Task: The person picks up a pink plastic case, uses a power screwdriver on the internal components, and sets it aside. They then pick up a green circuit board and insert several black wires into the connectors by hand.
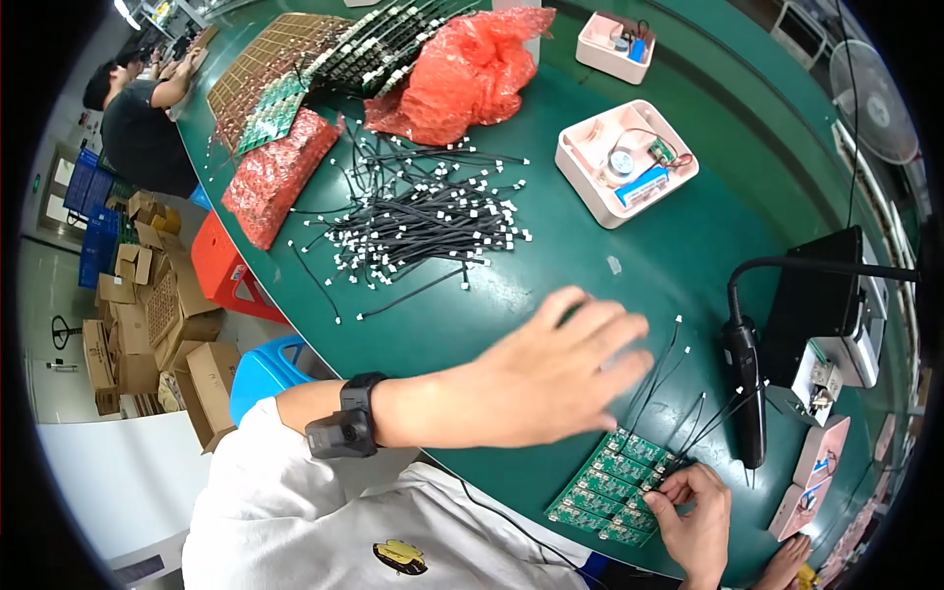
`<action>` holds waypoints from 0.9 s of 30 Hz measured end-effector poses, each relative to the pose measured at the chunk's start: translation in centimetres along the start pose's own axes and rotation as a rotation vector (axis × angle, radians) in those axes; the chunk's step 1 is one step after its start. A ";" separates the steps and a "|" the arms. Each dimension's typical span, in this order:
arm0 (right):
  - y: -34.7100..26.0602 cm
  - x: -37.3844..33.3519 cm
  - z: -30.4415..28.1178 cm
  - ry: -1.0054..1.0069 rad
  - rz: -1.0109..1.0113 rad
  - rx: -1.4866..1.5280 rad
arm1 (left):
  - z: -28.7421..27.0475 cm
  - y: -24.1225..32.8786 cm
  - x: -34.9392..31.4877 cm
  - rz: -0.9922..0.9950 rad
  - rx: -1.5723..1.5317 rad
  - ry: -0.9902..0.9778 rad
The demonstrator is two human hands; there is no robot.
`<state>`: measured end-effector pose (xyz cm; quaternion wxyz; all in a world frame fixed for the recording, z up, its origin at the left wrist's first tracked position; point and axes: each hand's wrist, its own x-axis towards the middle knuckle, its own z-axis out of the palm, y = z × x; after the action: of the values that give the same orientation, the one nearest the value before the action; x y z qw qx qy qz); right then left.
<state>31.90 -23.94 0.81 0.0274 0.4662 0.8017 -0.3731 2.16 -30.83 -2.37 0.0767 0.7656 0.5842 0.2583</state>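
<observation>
A green circuit board panel (600, 492) of several joined boards lies on the table in front of me, with thin black cables (700, 428) with white end plugs running off its far and right sides. At the panel's right edge, my right hand (696, 511) is closed, thumb and forefinger pressed together by the cable ends; whatever is pinched there is too small to make out. My left hand (560, 369) is over the table beyond the panel, fingers apart and holding nothing. Farther off lies a large pile of black cables (423, 221) with white plugs.
Red bubble wrap (472, 79) and stacked board panels (280, 64) are at the far left. Pink housings (595, 187) with blue cells stand at the back. To the right is a black handheld tool (744, 393) on a cord. Another person's hand (785, 562) shows lower right.
</observation>
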 end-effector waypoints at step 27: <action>1.4 -2.0 0.1 0.442 -0.453 0.080 | -8.4 -8.8 -1.5 0.032 0.350 0.693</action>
<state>34.05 -25.05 0.71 -0.2495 0.3466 0.8563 -0.2905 -9.70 -31.07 0.63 -0.2613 0.6435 0.5986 0.3993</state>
